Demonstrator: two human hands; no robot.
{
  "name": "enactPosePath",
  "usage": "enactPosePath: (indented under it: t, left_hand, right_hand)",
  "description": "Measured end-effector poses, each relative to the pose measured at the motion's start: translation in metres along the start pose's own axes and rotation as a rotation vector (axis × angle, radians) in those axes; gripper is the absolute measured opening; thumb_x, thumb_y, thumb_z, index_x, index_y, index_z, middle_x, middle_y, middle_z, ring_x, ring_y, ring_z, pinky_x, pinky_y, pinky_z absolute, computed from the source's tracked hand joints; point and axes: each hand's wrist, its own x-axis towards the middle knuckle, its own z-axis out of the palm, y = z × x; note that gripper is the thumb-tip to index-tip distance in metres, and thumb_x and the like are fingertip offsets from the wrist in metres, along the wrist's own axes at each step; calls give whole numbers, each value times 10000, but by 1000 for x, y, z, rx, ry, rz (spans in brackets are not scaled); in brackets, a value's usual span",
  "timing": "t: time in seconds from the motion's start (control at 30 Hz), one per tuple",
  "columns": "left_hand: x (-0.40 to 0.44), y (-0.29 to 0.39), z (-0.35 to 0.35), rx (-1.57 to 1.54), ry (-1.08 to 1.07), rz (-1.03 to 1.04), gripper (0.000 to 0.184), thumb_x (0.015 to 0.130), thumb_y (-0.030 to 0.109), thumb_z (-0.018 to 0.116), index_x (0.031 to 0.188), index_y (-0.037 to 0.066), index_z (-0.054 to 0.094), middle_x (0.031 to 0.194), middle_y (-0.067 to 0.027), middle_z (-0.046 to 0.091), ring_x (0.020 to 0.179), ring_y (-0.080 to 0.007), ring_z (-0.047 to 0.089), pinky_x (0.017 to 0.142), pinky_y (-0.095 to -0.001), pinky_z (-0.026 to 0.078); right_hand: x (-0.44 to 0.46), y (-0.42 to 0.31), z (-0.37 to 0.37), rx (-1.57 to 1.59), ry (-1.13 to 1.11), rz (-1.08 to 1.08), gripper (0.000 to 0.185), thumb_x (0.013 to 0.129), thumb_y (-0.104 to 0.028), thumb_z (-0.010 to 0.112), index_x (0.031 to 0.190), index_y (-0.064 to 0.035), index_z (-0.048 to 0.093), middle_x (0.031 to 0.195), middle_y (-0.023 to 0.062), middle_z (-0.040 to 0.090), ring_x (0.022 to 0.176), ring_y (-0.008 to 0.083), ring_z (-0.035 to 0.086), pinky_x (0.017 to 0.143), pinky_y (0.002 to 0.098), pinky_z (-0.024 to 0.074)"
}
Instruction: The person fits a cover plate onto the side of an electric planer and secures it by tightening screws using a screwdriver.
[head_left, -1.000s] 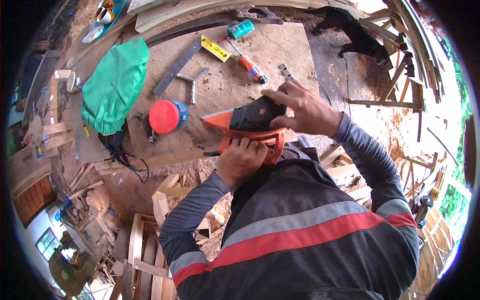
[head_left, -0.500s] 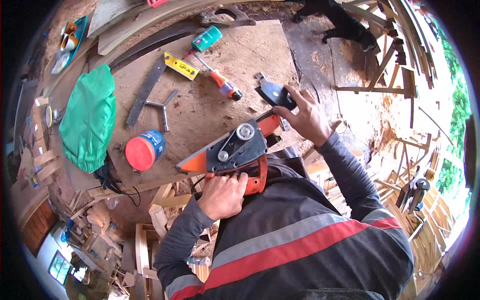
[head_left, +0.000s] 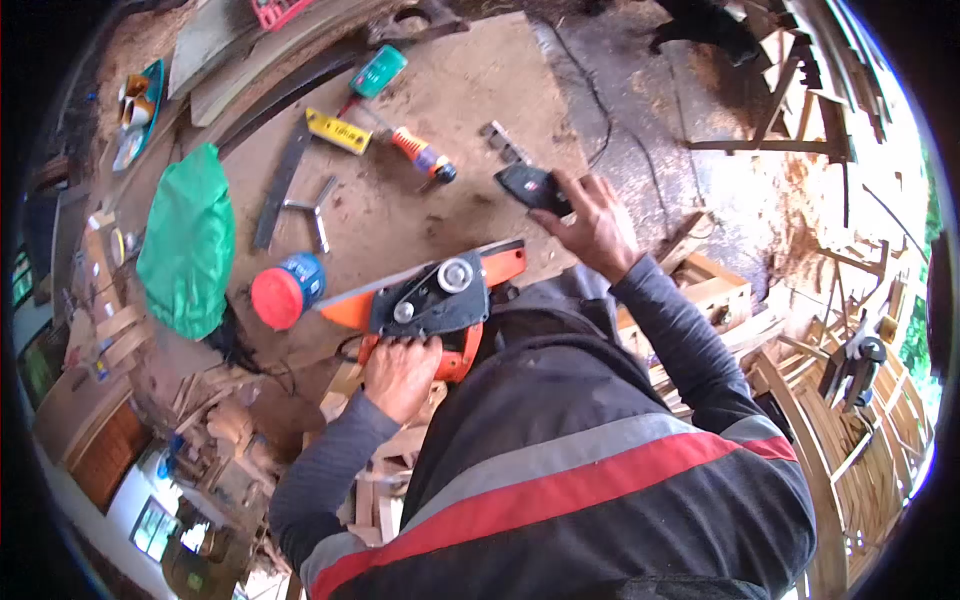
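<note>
An orange and black electric planer [head_left: 430,305] lies on its side at the near edge of the workboard, its drive belt and two pulleys exposed. My left hand [head_left: 402,375] is closed around its orange handle. In my right hand [head_left: 598,225] is a black plastic belt cover [head_left: 530,187], pinched between thumb and fingers above the board, apart from the planer. Just beyond the cover lies a small metal piece [head_left: 507,143]. A screwdriver [head_left: 423,155] with an orange and purple handle rests farther back. Left of the planer stands a blue tub [head_left: 304,278] with a red lid.
A yellow-handled square [head_left: 338,132], a three-armed wrench [head_left: 316,212], a green container [head_left: 379,72] and a handsaw [head_left: 415,20] lie on the workboard [head_left: 480,80]. At left is a green cloth bag [head_left: 188,245]. A black animal [head_left: 710,30] is on the floor beyond.
The view has shifted. My right hand, still holding the cover, is farther from the planer. My left hand keeps its grip on the planer handle. The black animal appears farther up.
</note>
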Motion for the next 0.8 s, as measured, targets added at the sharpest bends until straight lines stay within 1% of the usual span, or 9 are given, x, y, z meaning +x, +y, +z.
enactPosePath:
  t: [0.03, 0.1, 0.23, 0.3, 0.33, 0.43, 0.5, 0.63, 0.8]
  left_hand:
    - [-3, -2, 2, -8, 42, -2, 194, 841, 119, 660, 1021, 56, 692, 952, -129, 728, 962, -290, 708, 901, -435, 519]
    - [-5, -4, 8, 43, 151, 38, 195, 872, 135, 633, 1040, 55, 692, 993, -126, 726, 1016, -277, 684, 940, -436, 491]
    - [-6, 9, 13, 166, 115, -41, 216, 879, 122, 630, 1078, 50, 671, 1025, -135, 711, 1064, -294, 664, 966, -443, 491]
    - [-5, 17, 20, 214, 295, -98, 233, 885, 125, 624, 1095, 35, 667, 1045, -152, 696, 1079, -310, 652, 979, -453, 480]
    - [-6, 22, 22, 175, 211, -152, 284, 901, 134, 614, 1159, 21, 658, 1083, -158, 672, 1103, -318, 629, 1052, -494, 448]
    - [-15, 30, 14, 113, 244, -179, 337, 935, 172, 587, 1221, 4, 645, 1181, -172, 646, 1185, -324, 588, 1126, -540, 397]
    - [-18, 28, 20, 76, 325, -174, 394, 927, 143, 582, 1286, -14, 622, 1198, -179, 639, 1214, -336, 575, 1163, -557, 362]
    - [-30, 16, 22, -182, 361, -62, 576, 811, 117, 667, 1356, -51, 584, 1276, -210, 623, 1271, -374, 543, 1193, -563, 304]
    - [-36, 18, 39, -405, 465, -75, 683, 724, 109, 709, 1383, -28, 588, 1267, -188, 655, 1279, -370, 539, 1206, -580, 239]
  right_hand:
    - [-3, 1, 7, 4, 63, -13, 685, 867, -468, 828, 1366, -46, 623, 1016, 187, 652, 971, 374, 654, 859, 468, 551]
    - [-8, -3, 11, 4, 71, -47, 671, 857, -436, 837, 1363, -52, 621, 1065, 189, 646, 1017, 371, 635, 874, 465, 541]
    - [-16, -10, 19, -16, 6, -54, 686, 845, -368, 843, 1385, -28, 592, 1136, 200, 629, 1090, 382, 610, 942, 463, 521]
    - [-17, -4, 22, -29, 10, -70, 690, 843, -345, 842, 1389, -14, 581, 1160, 205, 622, 1113, 391, 602, 962, 465, 514]
    - [-19, -1, 24, -11, 24, -86, 688, 841, -322, 843, 1386, 2, 573, 1173, 211, 621, 1122, 398, 599, 971, 466, 511]
    - [-21, 2, 15, 32, 24, -107, 672, 836, -290, 854, 1352, 38, 576, 1194, 216, 630, 1126, 409, 600, 982, 473, 509]
    - [-17, 1, 2, 48, 19, -101, 655, 829, -267, 880, 1338, 34, 600, 1208, 202, 655, 1127, 389, 629, 988, 461, 517]
    - [-1, -25, -40, 172, -35, -189, 667, 795, -223, 913, 1336, 35, 622, 1216, 194, 674, 1130, 363, 668, 976, 432, 543]
    - [9, -80, -59, 376, -257, -602, 743, 761, -254, 933, 1379, 4, 613, 1221, 185, 654, 1097, 362, 673, 912, 419, 582]
